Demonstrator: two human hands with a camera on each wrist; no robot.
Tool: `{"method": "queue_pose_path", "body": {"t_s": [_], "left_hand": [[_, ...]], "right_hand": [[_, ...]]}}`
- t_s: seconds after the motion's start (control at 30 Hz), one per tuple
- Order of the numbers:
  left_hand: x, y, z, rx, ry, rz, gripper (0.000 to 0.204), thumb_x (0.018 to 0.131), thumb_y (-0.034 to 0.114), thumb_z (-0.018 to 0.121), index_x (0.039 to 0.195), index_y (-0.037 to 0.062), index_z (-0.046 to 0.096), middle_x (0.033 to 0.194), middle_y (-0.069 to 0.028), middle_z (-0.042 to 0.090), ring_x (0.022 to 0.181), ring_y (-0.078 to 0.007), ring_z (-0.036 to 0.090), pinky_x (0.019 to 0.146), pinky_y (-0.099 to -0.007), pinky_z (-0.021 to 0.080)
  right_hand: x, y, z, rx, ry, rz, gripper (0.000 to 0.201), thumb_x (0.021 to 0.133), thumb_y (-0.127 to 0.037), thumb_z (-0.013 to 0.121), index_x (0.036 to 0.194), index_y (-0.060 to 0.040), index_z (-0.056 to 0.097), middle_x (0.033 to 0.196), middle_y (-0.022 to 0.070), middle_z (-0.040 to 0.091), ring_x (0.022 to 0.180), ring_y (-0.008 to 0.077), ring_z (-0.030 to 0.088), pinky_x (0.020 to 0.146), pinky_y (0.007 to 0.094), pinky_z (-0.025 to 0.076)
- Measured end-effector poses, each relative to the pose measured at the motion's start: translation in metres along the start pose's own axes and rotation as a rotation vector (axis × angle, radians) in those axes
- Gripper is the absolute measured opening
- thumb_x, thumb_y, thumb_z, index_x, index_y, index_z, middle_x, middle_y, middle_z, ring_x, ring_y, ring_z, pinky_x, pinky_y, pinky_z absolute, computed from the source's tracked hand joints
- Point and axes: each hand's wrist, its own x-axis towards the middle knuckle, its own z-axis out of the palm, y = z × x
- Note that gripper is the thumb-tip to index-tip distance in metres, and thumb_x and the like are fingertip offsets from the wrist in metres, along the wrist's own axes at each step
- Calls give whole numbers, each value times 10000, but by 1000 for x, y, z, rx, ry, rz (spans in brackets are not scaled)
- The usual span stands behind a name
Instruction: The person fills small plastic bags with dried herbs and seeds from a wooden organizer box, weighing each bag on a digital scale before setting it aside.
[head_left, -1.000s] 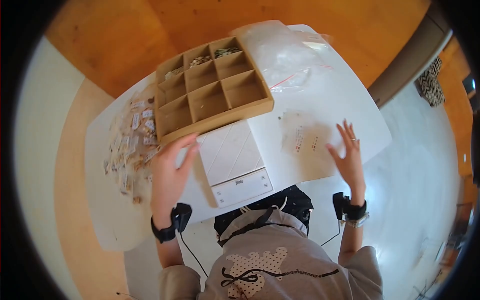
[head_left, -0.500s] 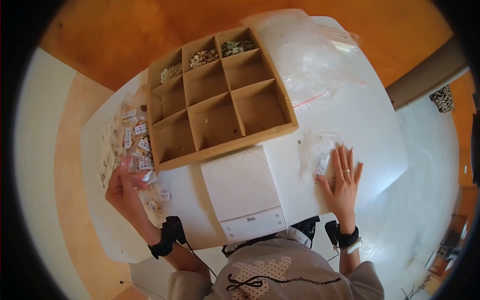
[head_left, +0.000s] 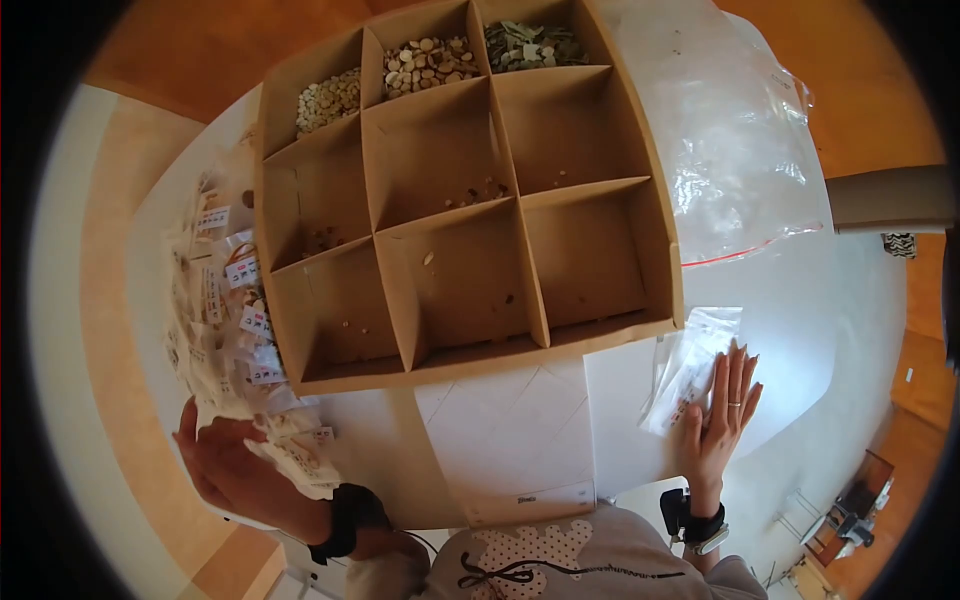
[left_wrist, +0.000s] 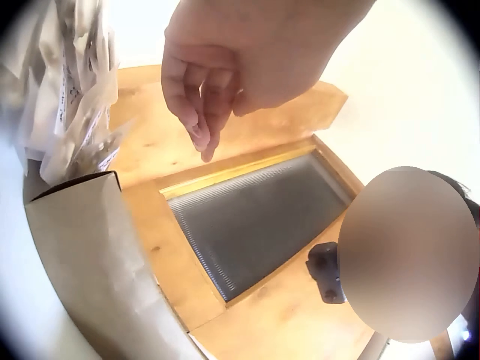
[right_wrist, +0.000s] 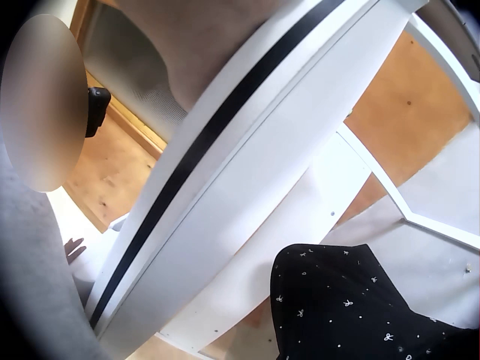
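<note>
At the table's left edge my left hand (head_left: pixel 225 460) is beside a heap of small labelled clear packets (head_left: pixel 255 320). Its fingers hang loosely bent in the left wrist view, with nothing visible between them, and the packets (left_wrist: pixel 71 97) are off to the upper left. My right hand (head_left: pixel 722 420) rests with straight fingers on the edge of a few flat clear plastic bags (head_left: pixel 690 370) with printing. In the right wrist view the table edge hides most of that hand. Between the hands lies a white flat scale (head_left: pixel 515 430), its far end under the cardboard box's front edge in this view.
A cardboard box (head_left: pixel 475 365) with divided compartments stands mid-table. Its back row holds pale round seeds (head_left: pixel 328 102), tan slices (head_left: pixel 430 65) and dry green leaf bits (head_left: pixel 535 48); crumbs lie in other compartments. A large clear bag (head_left: pixel 740 150) lies at the right.
My left hand has moved from beside the scale leftward to the packets. My right hand has come down onto the clear bags. The head view has shifted, with the box now larger.
</note>
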Motion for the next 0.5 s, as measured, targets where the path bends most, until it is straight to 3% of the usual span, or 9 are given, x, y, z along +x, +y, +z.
{"method": "queue_pose_path", "body": {"t_s": [0.2,0.3,0.5], "left_hand": [[2,2,-3,51,134,15,476,957,336,330,1080,-86,512,503,-49,442,485,-102,396,546,-218,342],[3,-2,-11,24,115,-38,482,952,342,324,1116,-75,503,564,-29,447,541,-87,390,662,-235,334],[4,-7,-14,-11,94,-30,481,950,350,330,1108,-66,513,563,-27,447,546,-88,395,677,-237,338]], "right_hand": [[-1,2,2,-18,-11,14,551,900,-386,335,1327,-41,381,1398,171,311,1331,344,203,1076,481,38],[-1,2,3,-13,-11,15,557,901,-393,326,1328,-40,380,1399,170,311,1332,342,201,1076,482,38],[-1,3,2,-19,-19,11,551,900,-378,323,1332,-41,372,1401,167,309,1337,337,189,1076,483,35]]}}
